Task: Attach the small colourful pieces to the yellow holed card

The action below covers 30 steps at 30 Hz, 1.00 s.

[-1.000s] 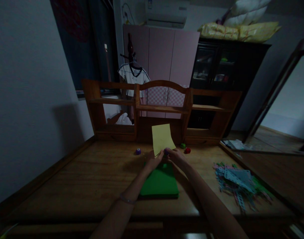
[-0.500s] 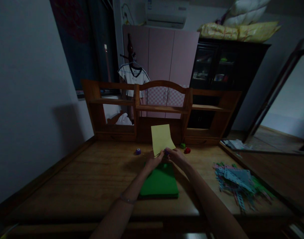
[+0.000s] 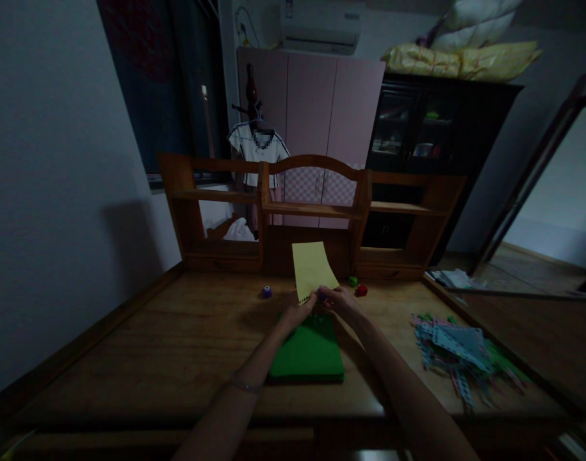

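Observation:
A yellow sheet of paper [image 3: 314, 266] stands tilted up over the desk, with a row of small holes along its lower left edge. My left hand [image 3: 296, 311] is closed on that lower edge. In my right hand [image 3: 343, 301] is a small purple paper punch [image 3: 322, 294], pressed at the sheet's lower edge and partly covered by the fingers. Beneath both hands lies a flat green box or folder [image 3: 308, 355]. Another purple punch [image 3: 266, 292] sits to the left, while a green punch [image 3: 353, 282] and a red punch [image 3: 362, 291] sit just beyond my right hand.
On the right of the wooden desk [image 3: 177, 339] lies a heap of punched paper pieces [image 3: 458, 346] in blue, pink and green. A wooden shelf unit [image 3: 312, 208] rises along the back edge. A wall [image 3: 57, 192] borders the left side.
The yellow sheet has shifted very slightly and its top right corner leans a little to the left. Both hands stay in nearly the same place.

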### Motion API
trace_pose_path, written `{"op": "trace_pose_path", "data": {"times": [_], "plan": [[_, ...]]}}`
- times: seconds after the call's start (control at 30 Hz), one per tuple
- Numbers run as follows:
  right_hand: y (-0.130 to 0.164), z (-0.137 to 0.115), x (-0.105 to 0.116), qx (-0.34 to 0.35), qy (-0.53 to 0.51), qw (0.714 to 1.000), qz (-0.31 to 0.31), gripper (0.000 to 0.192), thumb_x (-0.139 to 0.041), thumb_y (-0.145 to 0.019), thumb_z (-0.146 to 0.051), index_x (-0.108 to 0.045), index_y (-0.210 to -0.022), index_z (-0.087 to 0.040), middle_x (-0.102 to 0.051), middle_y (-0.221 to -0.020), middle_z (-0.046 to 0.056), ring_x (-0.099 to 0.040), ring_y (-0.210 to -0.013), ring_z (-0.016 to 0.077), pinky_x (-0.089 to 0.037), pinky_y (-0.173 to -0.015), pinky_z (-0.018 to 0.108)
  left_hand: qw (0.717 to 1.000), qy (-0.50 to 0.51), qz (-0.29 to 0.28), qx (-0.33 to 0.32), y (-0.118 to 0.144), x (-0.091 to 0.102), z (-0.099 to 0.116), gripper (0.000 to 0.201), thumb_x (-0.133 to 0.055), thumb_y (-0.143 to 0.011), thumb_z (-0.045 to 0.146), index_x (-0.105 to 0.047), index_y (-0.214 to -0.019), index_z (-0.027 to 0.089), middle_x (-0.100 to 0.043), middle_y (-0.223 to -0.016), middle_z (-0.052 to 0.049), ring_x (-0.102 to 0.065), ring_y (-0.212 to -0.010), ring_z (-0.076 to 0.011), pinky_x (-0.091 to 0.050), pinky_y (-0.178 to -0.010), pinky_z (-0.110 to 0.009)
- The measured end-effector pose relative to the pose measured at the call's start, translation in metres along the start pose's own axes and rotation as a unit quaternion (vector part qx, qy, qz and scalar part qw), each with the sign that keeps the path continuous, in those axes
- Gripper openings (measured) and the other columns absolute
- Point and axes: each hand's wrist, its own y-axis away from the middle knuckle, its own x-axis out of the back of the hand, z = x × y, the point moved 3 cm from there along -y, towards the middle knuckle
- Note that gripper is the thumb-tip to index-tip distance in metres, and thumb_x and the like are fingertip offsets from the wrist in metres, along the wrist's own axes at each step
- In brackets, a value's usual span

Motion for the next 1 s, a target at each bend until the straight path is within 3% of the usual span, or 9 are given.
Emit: {"op": "trace_pose_path", "data": {"times": [0.13, 0.3, 0.67, 0.83, 1.0], "plan": [[-0.003, 0.003, 0.001, 0.003, 0.002, 0.999, 0.033, 0.035, -0.069, -0.066, -0.045, -0.060, -0.062, -0.011, -0.053, -0.052, 0.001, -0.042, -0.045, 0.0076, -0.030, -0.045, 0.022, 1.000, 0.016, -0.005, 0.016, -0.001, -0.003, -0.004, 0.035, -0.047, -0.082, 0.041, -0.065, -0.093, 0.013, -0.066, -0.074, -0.006, -0.058, -0.056, -0.0146, -0.046, -0.052, -0.024], [-0.006, 0.007, 0.000, 0.000, -0.003, 1.000, 0.017, 0.039, -0.067, -0.067, -0.047, -0.057, -0.055, -0.011, -0.051, -0.050, 0.001, -0.041, -0.043, 0.0076, -0.031, -0.045, 0.023, 0.999, 0.036, 0.007, 0.024, -0.002, -0.006, -0.007, 0.036, -0.046, -0.082, 0.042, -0.064, -0.097, 0.014, -0.067, -0.081, -0.007, -0.059, -0.061, -0.0153, -0.046, -0.054, -0.024], [-0.008, 0.007, -0.004, 0.002, -0.038, 0.999, 0.017, 0.034, -0.072, -0.064, -0.043, -0.060, -0.064, -0.010, -0.052, -0.053, -0.001, -0.040, -0.043, 0.0059, -0.027, -0.042, 0.022, 0.996, 0.041, -0.037, 0.069, 0.005, -0.001, 0.005, 0.050, -0.037, -0.084, 0.056, -0.064, -0.102, 0.017, -0.068, -0.091, -0.007, -0.063, -0.073, -0.0195, -0.049, -0.065, -0.029], [-0.007, 0.009, -0.008, -0.025, -0.069, 0.997, 0.001, 0.034, -0.070, -0.067, -0.044, -0.059, -0.066, -0.012, -0.053, -0.055, 0.000, -0.042, -0.043, 0.0061, -0.031, -0.041, 0.021, 0.999, 0.034, 0.024, 0.026, 0.001, 0.003, 0.001, 0.049, -0.039, -0.084, 0.055, -0.064, -0.103, 0.017, -0.065, -0.102, -0.008, -0.060, -0.095, -0.0217, -0.046, -0.083, -0.031], [-0.004, 0.005, -0.011, -0.041, -0.115, 0.993, 0.000, 0.031, -0.069, -0.069, -0.044, -0.057, -0.069, -0.015, -0.053, -0.055, -0.001, -0.044, -0.043, 0.0067, -0.033, -0.040, 0.019, 0.998, 0.038, 0.036, 0.035, -0.001, 0.004, -0.002, 0.050, -0.039, -0.084, 0.055, -0.063, -0.104, 0.016, -0.065, -0.104, -0.009, -0.059, -0.098, -0.0222, -0.045, -0.086, -0.032]]}}
